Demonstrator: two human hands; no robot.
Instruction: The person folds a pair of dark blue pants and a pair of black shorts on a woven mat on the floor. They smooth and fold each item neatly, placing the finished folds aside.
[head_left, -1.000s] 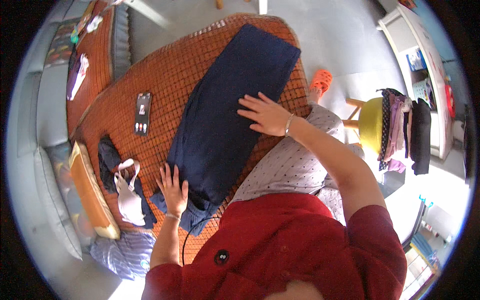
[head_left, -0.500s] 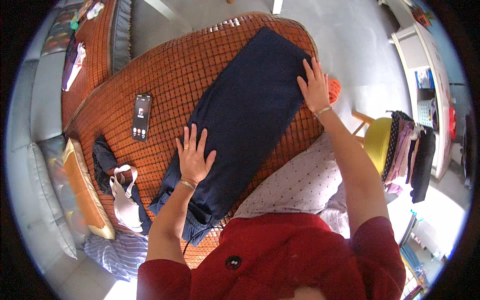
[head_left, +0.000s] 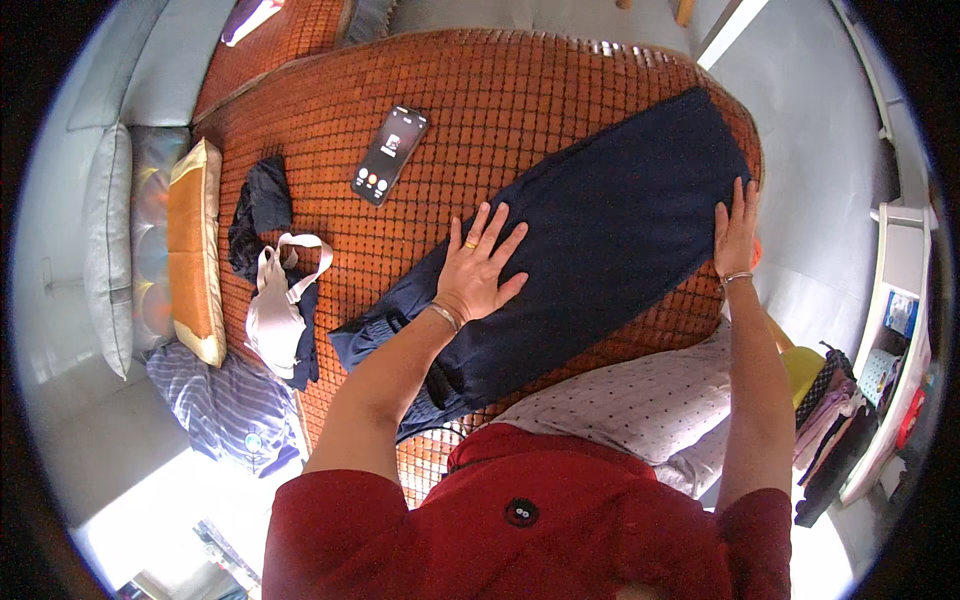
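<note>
The right hand (head_left: 737,242) is now lying at the far end of the folded, navy-blue, soft cloth garment with a gathered waistband (head_left: 600,230), whereas a second ago it was resting near the middle; the left hand (head_left: 480,275) is sitting higher up than before, having come away from the waistband end; the whole view is also swinging round, so the garment is now slanting more toward the right. The change is leaving the hands more widely spaced along the cloth, and they seem to be keeping it flat and in line; that is a judgement from their pose.

The left hand is pressing palm down with fingers and thumb spread apart, gripping nothing; the right hand is reaching out with fingers extended and slightly parted, touching the garment's edge and apparently not clamping it, though its underside is staying hidden.

The garment is lying lengthwise on the orange-brown, grid-patterned woven mat (head_left: 330,130), its waistband end pointing toward the lower left; a black, rectangular, lit-screen phone (head_left: 390,155) is lying well apart from it, beyond the left hand; farther left, a pale pink, strapped fabric bra (head_left: 272,320) is resting beside a crumpled black cloth item (head_left: 265,195).
</note>
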